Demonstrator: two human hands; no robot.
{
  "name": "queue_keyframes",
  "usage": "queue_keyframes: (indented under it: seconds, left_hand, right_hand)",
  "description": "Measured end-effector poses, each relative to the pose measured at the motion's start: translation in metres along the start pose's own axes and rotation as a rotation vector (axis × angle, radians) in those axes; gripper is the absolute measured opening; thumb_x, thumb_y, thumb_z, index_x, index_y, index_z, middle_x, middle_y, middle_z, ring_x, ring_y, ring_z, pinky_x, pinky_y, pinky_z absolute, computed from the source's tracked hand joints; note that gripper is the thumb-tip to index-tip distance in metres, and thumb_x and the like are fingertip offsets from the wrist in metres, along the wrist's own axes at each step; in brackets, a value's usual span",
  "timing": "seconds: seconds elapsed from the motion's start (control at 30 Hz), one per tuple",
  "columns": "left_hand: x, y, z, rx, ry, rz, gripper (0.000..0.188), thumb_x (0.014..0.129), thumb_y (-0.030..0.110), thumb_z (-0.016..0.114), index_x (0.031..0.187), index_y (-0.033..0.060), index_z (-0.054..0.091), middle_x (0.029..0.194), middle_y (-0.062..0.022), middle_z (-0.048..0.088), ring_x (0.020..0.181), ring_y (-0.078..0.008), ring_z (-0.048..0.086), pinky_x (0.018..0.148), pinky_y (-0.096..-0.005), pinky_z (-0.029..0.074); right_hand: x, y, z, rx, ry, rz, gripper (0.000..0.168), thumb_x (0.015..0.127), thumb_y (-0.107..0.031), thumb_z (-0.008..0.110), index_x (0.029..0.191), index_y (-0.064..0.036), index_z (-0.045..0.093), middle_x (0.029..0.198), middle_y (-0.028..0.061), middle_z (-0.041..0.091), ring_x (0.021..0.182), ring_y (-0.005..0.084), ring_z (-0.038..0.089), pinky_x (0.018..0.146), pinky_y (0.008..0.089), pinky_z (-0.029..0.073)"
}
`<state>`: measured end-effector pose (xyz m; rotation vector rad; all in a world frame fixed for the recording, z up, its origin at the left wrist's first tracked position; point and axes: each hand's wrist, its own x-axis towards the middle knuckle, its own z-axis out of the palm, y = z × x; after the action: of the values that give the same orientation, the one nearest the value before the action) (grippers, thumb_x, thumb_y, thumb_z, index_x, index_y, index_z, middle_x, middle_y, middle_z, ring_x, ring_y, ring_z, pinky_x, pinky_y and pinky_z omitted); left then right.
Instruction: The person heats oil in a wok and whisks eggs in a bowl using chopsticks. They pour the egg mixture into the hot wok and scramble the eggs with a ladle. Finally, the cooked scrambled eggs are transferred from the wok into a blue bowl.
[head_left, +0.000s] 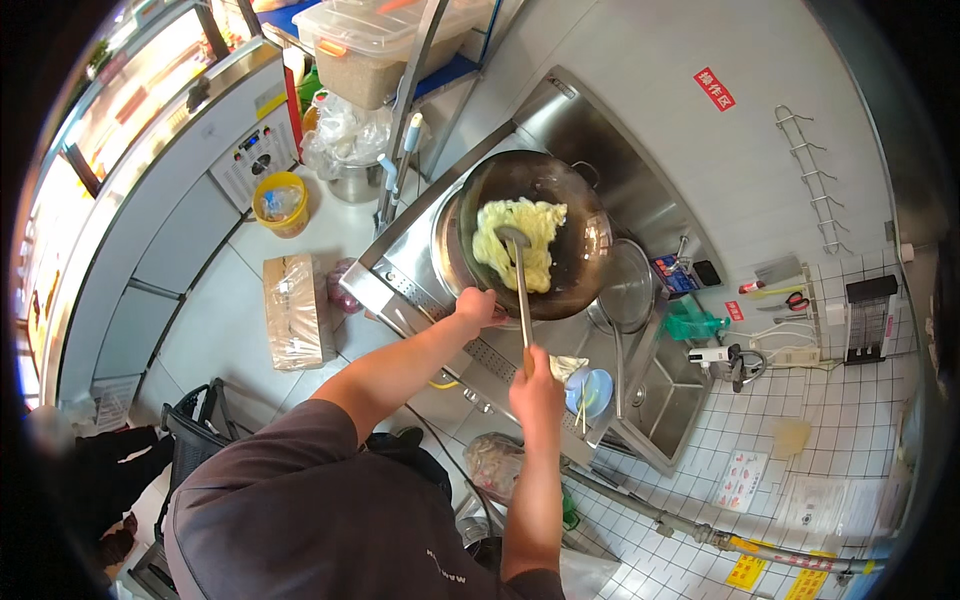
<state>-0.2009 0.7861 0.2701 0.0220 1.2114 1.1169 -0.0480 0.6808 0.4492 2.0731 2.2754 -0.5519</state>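
A dark wok (585, 277) sits tilted on the steel stove, with soft yellow egg (540, 225) spread across its middle. My left hand (478, 309) is closed on the near edge of the wok; its fingertips and any handle there are partly hidden. In my right hand (536, 386) is the wooden grip of a long metal wok ladle (519, 274). The ladle's bowl rests in the egg. Just right of that hand, a blue bowl (592, 391) with chopsticks (581, 416) in it stands on the stove's near corner, beside a crumpled pale cloth (566, 367).
A long-handled strainer (624, 289) lies over a pot right of the wok. Beyond it are a steel sink (667, 397) and a green bottle (690, 322). A cardboard box (292, 311) and a yellow bucket (280, 202) stand on the floor at left. Another person (112, 472) is behind left.
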Motion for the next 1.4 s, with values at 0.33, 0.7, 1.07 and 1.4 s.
queue_keyframes:
  seconds: [0.33, 0.7, 1.07, 1.4]
  left_hand:
    - [-0.093, -0.015, -0.089, 0.062, -0.137, 0.062, 0.036, 0.106, 0.017, 0.058, 0.130, -0.0094, 0.056, 0.113, -0.0217, 0.073, 0.098, -0.0317, 0.076, 0.085, -0.0401, 0.066]
    - [-0.161, -0.031, -0.253, 0.086, 0.145, 0.108, 0.019, 0.106, 0.019, 0.060, 0.118, 0.0052, 0.057, 0.102, -0.0109, 0.074, 0.085, -0.0208, 0.073, 0.074, -0.0339, 0.064]
    - [-0.165, -0.041, -0.279, 0.100, 0.153, 0.072, 0.020, 0.107, 0.021, 0.059, 0.120, 0.0068, 0.056, 0.107, -0.0109, 0.072, 0.089, -0.0214, 0.071, 0.074, -0.0357, 0.063]
    - [-0.110, 0.017, -0.132, 0.082, -0.134, 0.025, 0.038, 0.108, 0.031, 0.056, 0.131, 0.0008, 0.050, 0.120, -0.0177, 0.069, 0.101, -0.0311, 0.072, 0.088, -0.0437, 0.064]
  right_hand:
    - [-0.043, 0.022, -0.017, 0.121, -0.095, 0.047, 0.045, 0.096, -0.019, 0.063, 0.139, -0.020, 0.051, 0.109, 0.0249, 0.073, 0.104, 0.0489, 0.069, 0.091, 0.0576, 0.053]
    - [-0.049, 0.027, -0.020, 0.071, -0.129, 0.058, 0.044, 0.095, -0.016, 0.064, 0.135, -0.021, 0.049, 0.100, 0.0283, 0.073, 0.097, 0.0505, 0.069, 0.085, 0.0600, 0.054]
    - [-0.028, 0.040, 0.006, 0.099, -0.074, 0.046, 0.039, 0.095, -0.018, 0.063, 0.131, -0.017, 0.047, 0.094, 0.0296, 0.071, 0.095, 0.0514, 0.069, 0.084, 0.0604, 0.053]
    - [0.013, 0.037, 0.017, 0.091, 0.040, 0.086, 0.042, 0.096, -0.021, 0.061, 0.136, -0.019, 0.046, 0.096, 0.0292, 0.072, 0.096, 0.0507, 0.069, 0.084, 0.0605, 0.054]
